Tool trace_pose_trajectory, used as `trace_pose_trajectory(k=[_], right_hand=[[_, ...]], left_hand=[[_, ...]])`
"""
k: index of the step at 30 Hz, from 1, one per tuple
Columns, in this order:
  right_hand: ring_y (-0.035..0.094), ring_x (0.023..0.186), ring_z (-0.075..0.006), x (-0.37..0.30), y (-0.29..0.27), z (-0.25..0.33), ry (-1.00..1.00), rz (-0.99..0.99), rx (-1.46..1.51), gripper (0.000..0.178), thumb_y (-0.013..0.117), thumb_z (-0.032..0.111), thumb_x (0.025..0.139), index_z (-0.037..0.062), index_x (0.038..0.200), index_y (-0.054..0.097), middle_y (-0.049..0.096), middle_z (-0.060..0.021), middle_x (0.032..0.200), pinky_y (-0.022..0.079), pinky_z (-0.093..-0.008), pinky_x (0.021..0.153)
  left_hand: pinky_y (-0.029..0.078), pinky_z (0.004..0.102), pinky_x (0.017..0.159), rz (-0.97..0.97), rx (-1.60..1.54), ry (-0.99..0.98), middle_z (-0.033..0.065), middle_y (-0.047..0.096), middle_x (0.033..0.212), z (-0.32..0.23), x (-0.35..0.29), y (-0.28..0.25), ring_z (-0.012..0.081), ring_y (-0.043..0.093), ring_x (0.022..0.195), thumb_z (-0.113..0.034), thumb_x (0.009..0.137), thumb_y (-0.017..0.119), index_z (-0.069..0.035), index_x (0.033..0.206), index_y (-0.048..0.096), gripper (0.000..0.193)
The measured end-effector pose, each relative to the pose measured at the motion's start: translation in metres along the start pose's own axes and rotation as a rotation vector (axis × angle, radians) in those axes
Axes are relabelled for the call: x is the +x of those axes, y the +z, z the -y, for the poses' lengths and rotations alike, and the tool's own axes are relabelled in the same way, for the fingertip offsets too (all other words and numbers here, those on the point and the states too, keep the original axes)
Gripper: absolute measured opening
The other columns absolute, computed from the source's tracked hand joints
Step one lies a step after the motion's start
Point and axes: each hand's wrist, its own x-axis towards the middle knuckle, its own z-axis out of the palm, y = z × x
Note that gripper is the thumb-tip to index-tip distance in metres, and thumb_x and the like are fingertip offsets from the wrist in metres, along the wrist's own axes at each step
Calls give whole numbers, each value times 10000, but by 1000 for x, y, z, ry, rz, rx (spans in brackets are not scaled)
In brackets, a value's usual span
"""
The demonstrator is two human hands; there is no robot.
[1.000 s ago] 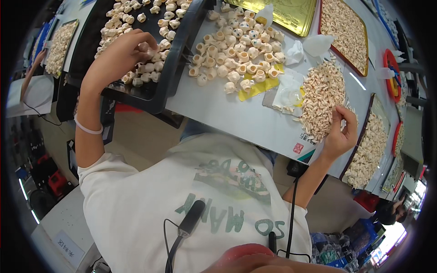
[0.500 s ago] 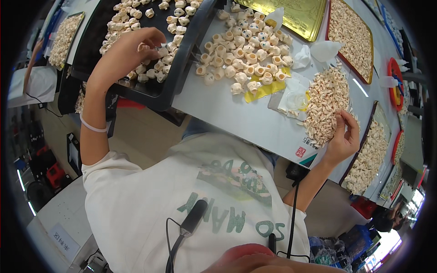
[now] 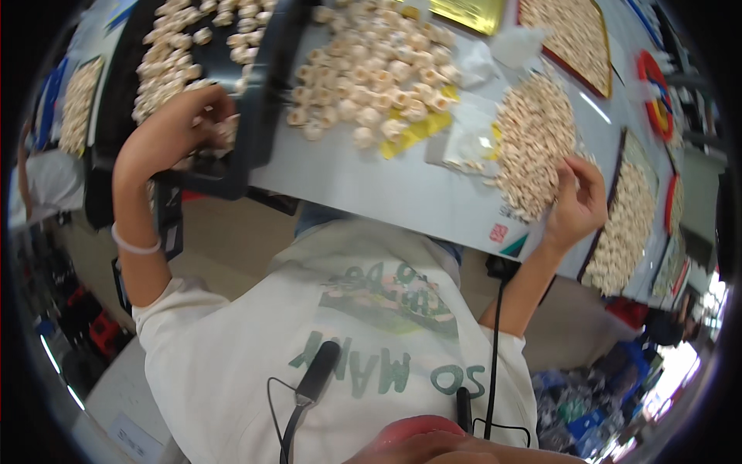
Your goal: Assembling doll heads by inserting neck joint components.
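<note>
the left hand (image 3: pixel 182 127) is seen reached out to the person's left, over the near corner of a black tray (image 3: pixel 255 116) that is filled with small cream-coloured rings (image 3: pixel 166 58). its fingers are curled down among the rings at the tray's near edge; something small seems pinched, but whether a ring is truly held cannot be told. the forearm is raised steeply, a white band (image 3: pixel 135 246) worn at the wrist.

the right hand (image 3: pixel 578 199) is set at the near right edge of a flat heap of pale pieces (image 3: pixel 533 143) spread on the grey tabletop (image 3: pixel 371 182). the heap lies just ahead and to the left of this hand, its long axis running away from the person. the fingers are bent and touching the pieces; a firm grasp cannot be confirmed. between the two hands, a loose pile of larger rings (image 3: pixel 371 77) is left on a yellow sheet (image 3: pixel 413 131), nearer the left hand's tray.
</note>
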Motion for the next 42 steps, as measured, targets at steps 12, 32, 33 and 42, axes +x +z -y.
trace_pose_trajectory(k=[12,32,33,42], right_hand=[[624,714,-161,3,-11,-2,328,10,520,151,660,17,768,-55,886,599,634,-116,796,513,-252,681],[546,707,-108,0,32,24,-83,275,130,144,652,-97,693,-38,822,630,615,-69,776,433,-217,635],[554,744,-123,0,34,28,-99,300,84,160,656,-104,687,-39,832,630,611,-82,807,441,-229,664],[551,751,-145,0,47,49,-373,389,-442,225,676,-109,575,36,747,679,608,-37,774,426,-234,648]], left_hand=[[409,255,751,-148,-42,9,41,522,962,-2,-6,5,149,504,836,73,735,528,-11,1068,498,345],[489,289,717,155,-1584,431,162,555,949,-118,11,165,217,584,847,44,730,637,35,901,615,173],[484,293,736,182,-1614,409,156,553,953,-118,17,165,214,579,860,47,723,644,35,906,613,186],[489,271,701,3,-1538,449,142,555,988,-115,31,176,219,596,835,-160,721,728,-32,888,572,262]])
